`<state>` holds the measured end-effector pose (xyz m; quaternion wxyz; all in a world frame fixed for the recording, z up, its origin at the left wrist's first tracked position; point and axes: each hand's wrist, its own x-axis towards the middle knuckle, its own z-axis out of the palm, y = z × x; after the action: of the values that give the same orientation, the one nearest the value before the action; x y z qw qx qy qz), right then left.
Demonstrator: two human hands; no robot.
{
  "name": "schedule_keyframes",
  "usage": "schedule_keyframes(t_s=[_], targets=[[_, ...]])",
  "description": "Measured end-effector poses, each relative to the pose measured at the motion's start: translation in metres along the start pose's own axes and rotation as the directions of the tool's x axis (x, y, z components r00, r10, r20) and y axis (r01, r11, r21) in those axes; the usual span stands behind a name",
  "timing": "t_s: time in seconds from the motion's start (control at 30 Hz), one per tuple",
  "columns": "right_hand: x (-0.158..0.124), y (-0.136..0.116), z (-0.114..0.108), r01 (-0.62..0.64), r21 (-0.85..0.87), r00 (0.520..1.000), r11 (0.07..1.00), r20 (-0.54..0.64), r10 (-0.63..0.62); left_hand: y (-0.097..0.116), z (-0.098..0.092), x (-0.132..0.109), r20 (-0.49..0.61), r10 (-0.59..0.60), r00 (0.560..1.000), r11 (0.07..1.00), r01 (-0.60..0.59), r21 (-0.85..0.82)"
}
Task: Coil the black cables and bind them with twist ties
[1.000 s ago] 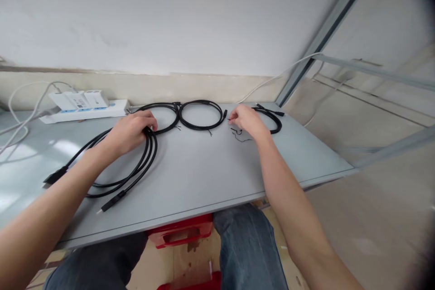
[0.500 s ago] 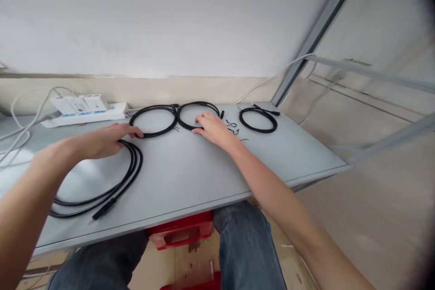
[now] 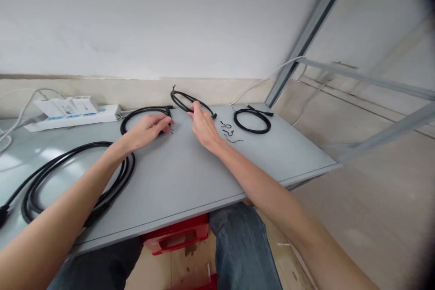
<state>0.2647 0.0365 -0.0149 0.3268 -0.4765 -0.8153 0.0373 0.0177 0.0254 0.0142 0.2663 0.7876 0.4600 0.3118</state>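
My right hand (image 3: 204, 128) is closed on a coiled black cable (image 3: 174, 96), which it holds tilted up off the table's back part. My left hand (image 3: 151, 130) hovers over the right side of another black cable coil (image 3: 144, 109), its fingers loosely stretched out. Whether the fingertips touch that coil is hard to see. Beneath my left forearm lies a larger, looser cable coil (image 3: 128, 174), partly covered by the arm. A small cable coil (image 3: 253, 132) with crossed ends rests at the right. Several thin black ties (image 3: 228, 133) lie between it and my right hand.
A white power strip (image 3: 74, 120) with plugged-in white adapters (image 3: 70, 106) stands at the back left against the wall. Metal frame posts (image 3: 288, 72) rise at the table's right end. Below the front edge is a red stool (image 3: 176, 235).
My right hand has lifted its cable coil off the table and tilted it. My left hand has moved right, from the left side of the neighbouring coil to its right side. The view has shifted slightly.
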Motion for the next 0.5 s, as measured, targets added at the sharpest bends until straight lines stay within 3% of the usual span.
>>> schedule_keyframes(t_s=[0.1, 0.23, 0.33, 0.5], targets=[[-0.002, -0.008, 0.002, 0.051, 0.105, 0.995, 0.993, -0.086, -0.042, 0.002, 0.003, -0.008, -0.039, -0.012, 0.999, 0.951, 0.0, -0.309], [-0.009, -0.026, 0.008, 0.222, 0.11, 0.974, 0.969, -0.063, -0.217, 0.005, -0.001, -0.016, -0.067, 0.014, 0.998, 0.762, -0.054, -0.645], [-0.013, -0.034, 0.017, 0.301, 0.031, 0.953, 0.953, -0.006, -0.301, 0.005, -0.004, -0.019, -0.128, -0.129, 0.983, 0.689, -0.004, -0.725], [-0.016, -0.036, 0.032, 0.418, -0.08, 0.905, 0.905, 0.123, -0.407, 0.011, -0.011, -0.023, -0.153, -0.234, 0.96, 0.709, 0.061, -0.703]])
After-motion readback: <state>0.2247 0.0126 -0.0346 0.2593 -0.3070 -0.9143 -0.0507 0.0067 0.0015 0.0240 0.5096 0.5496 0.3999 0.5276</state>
